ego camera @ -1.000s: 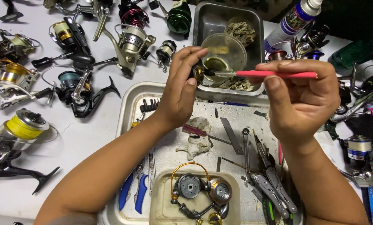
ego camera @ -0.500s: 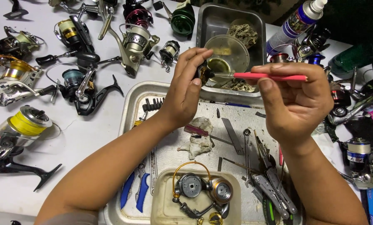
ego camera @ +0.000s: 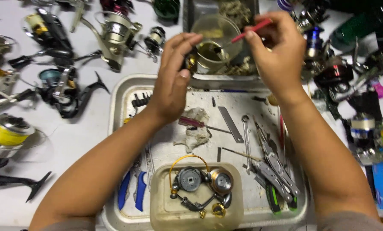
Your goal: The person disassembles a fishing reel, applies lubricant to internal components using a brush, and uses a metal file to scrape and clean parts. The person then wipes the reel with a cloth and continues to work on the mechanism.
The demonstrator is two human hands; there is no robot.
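The white table (ego camera: 84,141) was the biggest thing in view, and I'll place everything off the big metal tray (ego camera: 119,107) sitting in the middle of it. Left of the tray the table was littered with spinning reels, including a dark one (ego camera: 65,92) just beside the tray's left edge and one with a yellow line spool (ego camera: 5,132) further out. Beyond the tray's far rim sat a smaller metal tub (ego camera: 187,17) with a clear plastic cup (ego camera: 215,40) inside it.

My left hand (ego camera: 172,81) was up over the tray's far rim, grip pinched tight on a small brass-coloured reel part (ego camera: 190,63), held right beside the cup. My right hand (ego camera: 277,51) hovered over the tray's far right corner, grip closed narrow around a thin red-handled tool (ego camera: 253,29), its tip pointing down into the cup.

Inside the tray, at the near edge, was a beige plastic tub (ego camera: 157,205) holding loose reel bits with a gold bail wire. To its right lay folding pliers (ego camera: 272,167), and mid-tray a grubby rag (ego camera: 195,132) with a small red screwdriver (ego camera: 195,123) resting on it.
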